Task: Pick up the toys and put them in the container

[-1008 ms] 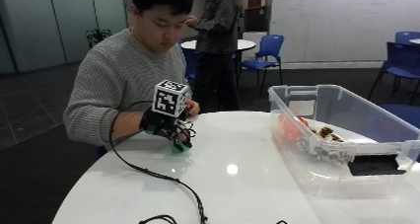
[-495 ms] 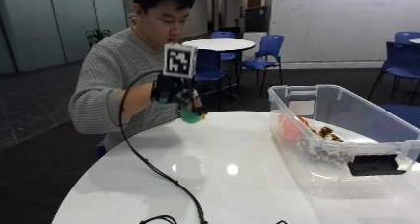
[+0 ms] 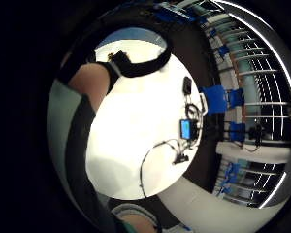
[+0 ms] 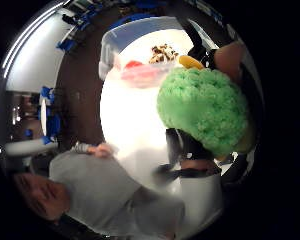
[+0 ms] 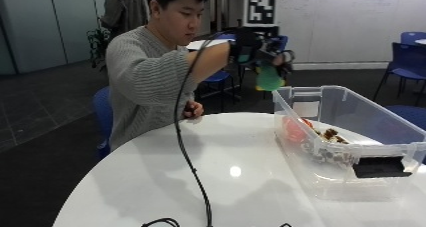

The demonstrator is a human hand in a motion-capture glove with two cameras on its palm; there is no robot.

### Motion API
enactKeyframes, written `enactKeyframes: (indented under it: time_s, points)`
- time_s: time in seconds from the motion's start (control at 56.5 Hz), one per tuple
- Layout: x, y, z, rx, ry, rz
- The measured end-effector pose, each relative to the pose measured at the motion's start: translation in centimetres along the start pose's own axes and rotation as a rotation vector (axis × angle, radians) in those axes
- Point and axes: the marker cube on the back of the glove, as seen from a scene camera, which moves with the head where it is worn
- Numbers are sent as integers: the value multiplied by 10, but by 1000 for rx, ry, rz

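1. Outside view: a person in a grey ribbed sweater sits at the far edge of a round white table [image 5: 200,177], with the gloved right hand [image 5: 256,49] raised in the air above the far end of a clear plastic container [image 5: 399,137].
2. That hand has its fingers curled round a fuzzy green toy [image 5: 269,78] (a bit of yellow shows at its lower edge), which hangs below the palm, above and just outside the container's far left corner and clear of the rim.
3. The container stands along the table's right edge; inside it lie a red toy [image 5: 293,129] against the left wall and a brown-and-white spotted toy [image 5: 327,148] on the floor beside it.
4. The bare left hand [image 5: 193,109] rests at the table's far edge, fingers loosely curled, holding nothing that can be made out.
5. A black cable [image 5: 183,152] drops from the raised arm across the tabletop toward the near edge.
6. Thumb-side palm view: the green toy [image 4: 207,107] fills much of the frame close to the palm, with black-gloved fingers [image 4: 187,145] wrapped against it; beyond it lie the container [image 4: 140,35] and the red toy [image 4: 137,70] inside.
7. Little-finger-side palm view: the white tabletop [image 3: 136,141] lies below, with a small device with a blue screen [image 3: 186,128] and cables near one edge; the toy cannot be made out here.
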Motion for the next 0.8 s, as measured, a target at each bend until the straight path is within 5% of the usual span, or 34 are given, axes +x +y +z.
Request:
enactKeyframes:
  time_s: [0.301, 0.601, 0.796]
  points:
    - [-14, -177, 28, -132, -191, 155]
    - [-23, -187, 100, -356, -292, 207]
    - [-38, -170, 85, -249, -430, 222]
